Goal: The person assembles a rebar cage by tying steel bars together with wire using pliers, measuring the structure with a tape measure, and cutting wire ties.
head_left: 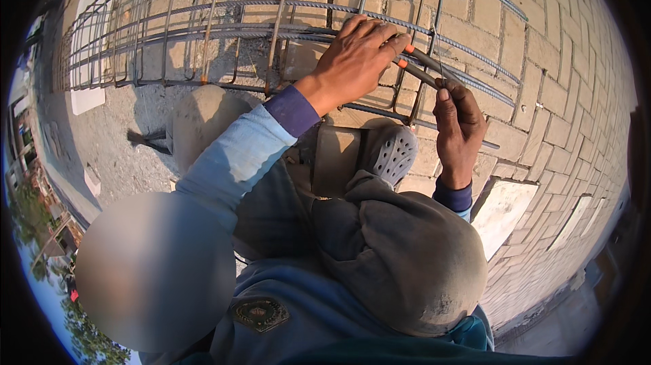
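Observation:
Steel bars and square stirrups make up a rebar cage (251, 30) that stretches across the paving in front of me. My left hand (358, 52) rests over its bars, fingers closed around the near end of pincers. Two dark handles of these pincers (424, 60), with orange bands beside my fingers, slant toward the right; their head is hidden under the hand. A thin tie wire (441, 60) drops from an upright stirrup, and the thumb and fingertips of my right hand (460, 117) pinch its lower end. That hand is also close to the tip of the lower handle.
Tan paving blocks (563, 94) cover the ground to the right, with a pale flat slab (503, 212) beside my right forearm. Below the cage are my bent knees and a grey clog (395, 155). Rough concrete (119, 155) lies at the left.

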A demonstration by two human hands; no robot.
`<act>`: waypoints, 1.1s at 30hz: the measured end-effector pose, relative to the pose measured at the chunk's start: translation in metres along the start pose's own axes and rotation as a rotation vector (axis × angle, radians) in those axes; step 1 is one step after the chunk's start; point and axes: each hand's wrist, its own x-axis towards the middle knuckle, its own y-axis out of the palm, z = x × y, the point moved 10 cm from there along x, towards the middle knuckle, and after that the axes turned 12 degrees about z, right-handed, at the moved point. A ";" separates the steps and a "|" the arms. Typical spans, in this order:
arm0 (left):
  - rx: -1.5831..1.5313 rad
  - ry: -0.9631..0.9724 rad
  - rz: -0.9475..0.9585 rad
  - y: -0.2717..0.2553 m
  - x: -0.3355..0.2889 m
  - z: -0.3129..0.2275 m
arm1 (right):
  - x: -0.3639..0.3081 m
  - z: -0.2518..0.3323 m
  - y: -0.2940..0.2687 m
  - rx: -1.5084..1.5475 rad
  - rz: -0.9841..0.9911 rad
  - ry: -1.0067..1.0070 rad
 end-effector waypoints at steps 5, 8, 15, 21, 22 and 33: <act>-0.089 0.027 0.041 -0.001 -0.002 0.005 | 0.004 0.011 -0.008 -0.167 -0.070 -0.090; -0.130 0.084 0.163 -0.014 -0.007 -0.001 | 0.002 0.012 -0.019 -0.106 -0.139 -0.111; -0.034 0.092 0.431 -0.044 -0.035 0.015 | 0.006 -0.007 -0.001 -0.162 0.075 0.029; 0.108 0.083 0.468 -0.045 -0.048 0.038 | 0.012 -0.009 0.013 -0.186 0.132 -0.007; 0.133 0.067 0.462 -0.042 -0.051 0.042 | 0.013 -0.007 0.017 -0.200 0.147 -0.023; -0.140 -0.018 0.068 -0.062 -0.033 0.045 | 0.048 0.049 0.029 -0.765 0.124 -0.247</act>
